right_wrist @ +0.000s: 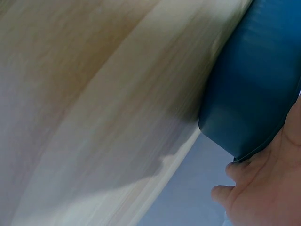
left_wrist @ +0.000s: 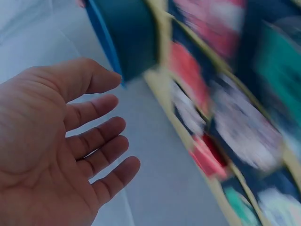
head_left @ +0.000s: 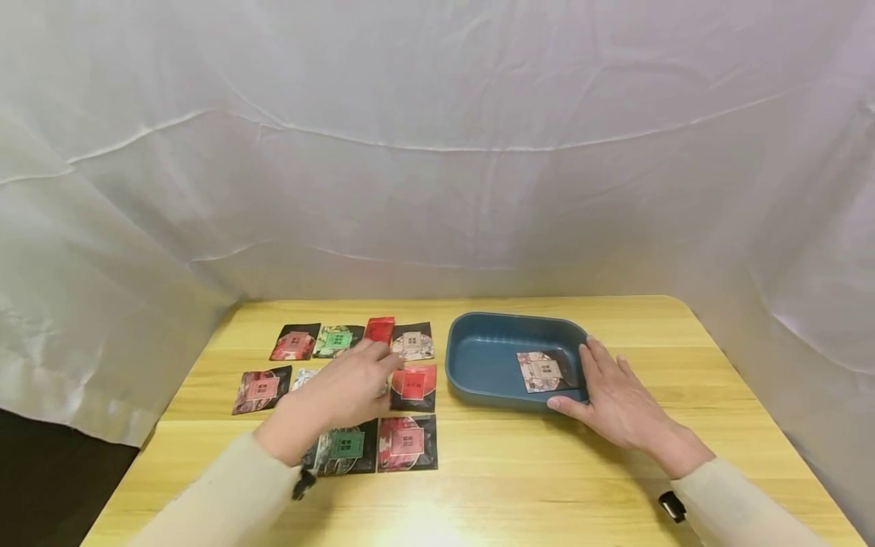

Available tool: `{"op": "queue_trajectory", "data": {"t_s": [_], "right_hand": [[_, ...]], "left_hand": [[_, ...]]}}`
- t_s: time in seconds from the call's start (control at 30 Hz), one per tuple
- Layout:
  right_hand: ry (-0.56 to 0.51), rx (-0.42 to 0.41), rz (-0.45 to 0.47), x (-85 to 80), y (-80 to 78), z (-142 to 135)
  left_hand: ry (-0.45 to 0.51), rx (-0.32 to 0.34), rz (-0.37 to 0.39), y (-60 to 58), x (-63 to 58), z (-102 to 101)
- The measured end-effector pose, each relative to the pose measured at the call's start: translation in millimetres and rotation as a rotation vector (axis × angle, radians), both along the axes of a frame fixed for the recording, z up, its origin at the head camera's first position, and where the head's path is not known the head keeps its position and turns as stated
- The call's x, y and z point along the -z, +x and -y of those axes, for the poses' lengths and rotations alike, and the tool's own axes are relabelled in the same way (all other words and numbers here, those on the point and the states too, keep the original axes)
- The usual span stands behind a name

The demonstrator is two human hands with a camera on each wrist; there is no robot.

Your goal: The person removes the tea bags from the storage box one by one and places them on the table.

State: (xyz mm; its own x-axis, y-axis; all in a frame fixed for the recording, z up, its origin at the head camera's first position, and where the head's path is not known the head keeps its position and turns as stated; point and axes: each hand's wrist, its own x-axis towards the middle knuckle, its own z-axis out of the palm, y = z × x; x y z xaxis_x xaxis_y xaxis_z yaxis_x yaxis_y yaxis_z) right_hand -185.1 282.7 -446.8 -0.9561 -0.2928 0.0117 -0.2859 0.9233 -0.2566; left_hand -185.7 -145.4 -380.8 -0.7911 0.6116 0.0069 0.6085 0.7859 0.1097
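In the head view, my left hand point(head_left: 349, 384) is above several flat square packets laid out in rows. Its fingers are relaxed and apart, and the left wrist view shows nothing in the palm point(left_wrist: 42, 141). Near its fingertips lie a red packet point(head_left: 414, 387) and a pale-labelled black packet point(head_left: 413, 341); part of the middle row is hidden beneath the hand. My right hand point(head_left: 618, 399) rests against the right end of a blue rectangular box point(head_left: 478, 389), fingers fairly straight along the rim and thumb at the front edge. A floral packet point(head_left: 543, 372) lies inside.
A green-labelled packet point(head_left: 347, 447) and a pink one point(head_left: 407, 443) form the front row. Farther back are a red sachet point(head_left: 380, 330) and others. The wooden table point(head_left: 519, 486) meets a white curtain point(head_left: 437, 205) at the back.
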Motion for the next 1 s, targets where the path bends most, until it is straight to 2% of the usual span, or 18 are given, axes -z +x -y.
{"op": "queue_trajectory", "data": {"t_s": [0.13, 0.3, 0.43, 0.63, 0.83, 1.0], "right_hand": [[0.001, -0.002, -0.001, 1.2, -1.2, 2], [0.007, -0.011, -0.016, 3.6, -2.7, 1], [0.008, -0.012, -0.024, 3.7, -3.1, -1], [0.015, -0.014, -0.027, 3.7, -1.7, -4], [0.02, -0.021, -0.026, 3.1, -0.8, -3], [0.025, -0.024, -0.024, 2.2, -3.1, -3]], "left_hand": [[-0.013, 0.032, 0.009, -20.9, -1.8, -44], [-0.078, 0.078, 0.048, -43.0, -0.7, -96], [-0.122, 0.106, 0.136, -53.2, 2.3, -134], [-0.126, 0.13, 0.247, -62.3, 22.7, -185], [-0.107, 0.121, 0.365, -69.4, 43.1, -221], [-0.096, 0.122, 0.428, -77.7, 48.4, -231]]}}
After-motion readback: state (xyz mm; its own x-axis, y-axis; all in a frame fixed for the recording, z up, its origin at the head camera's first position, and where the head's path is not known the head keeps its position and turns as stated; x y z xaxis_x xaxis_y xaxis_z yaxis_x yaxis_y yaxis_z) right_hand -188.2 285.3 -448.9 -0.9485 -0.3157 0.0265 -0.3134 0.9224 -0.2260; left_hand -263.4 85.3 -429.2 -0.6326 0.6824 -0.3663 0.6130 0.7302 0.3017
